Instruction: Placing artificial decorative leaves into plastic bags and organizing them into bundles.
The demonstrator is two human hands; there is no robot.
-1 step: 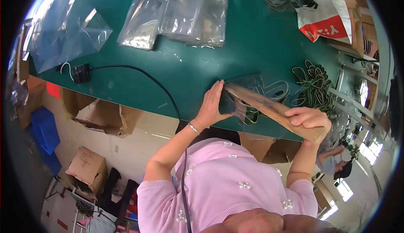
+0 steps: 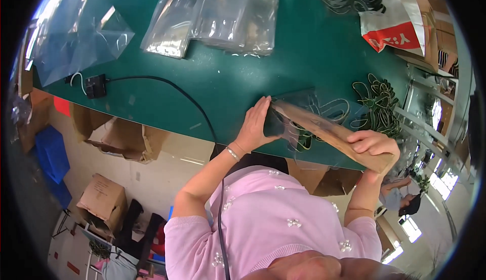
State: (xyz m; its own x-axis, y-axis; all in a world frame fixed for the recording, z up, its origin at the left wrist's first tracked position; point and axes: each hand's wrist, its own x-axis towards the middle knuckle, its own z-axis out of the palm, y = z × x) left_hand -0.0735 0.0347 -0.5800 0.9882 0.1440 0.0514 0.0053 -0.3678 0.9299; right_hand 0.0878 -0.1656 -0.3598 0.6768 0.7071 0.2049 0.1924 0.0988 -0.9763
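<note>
My right hand [image 2: 373,148] is wrapped around the near right end of a long, narrow wooden board [image 2: 324,129]. The board slants across a clear plastic bag [image 2: 304,96] on the green table. Dark cord loops with light edging [image 2: 335,109] show in and around the bag; the plastic's glare hides exactly which lie inside. My left hand [image 2: 254,125] has its fingers stretched out and its thumb apart. Its fingertips touch the board's far left end, and the thumb is beside the bag's left edge.
A tangled pile of dark cord loops [image 2: 378,105] lies right of the board. Stacked clear bags [image 2: 223,19] and plastic sheeting [image 2: 81,37] are farther back. A black cable [image 2: 177,87] crosses the table's front edge. A white and red bag [image 2: 392,32] stands at the far right.
</note>
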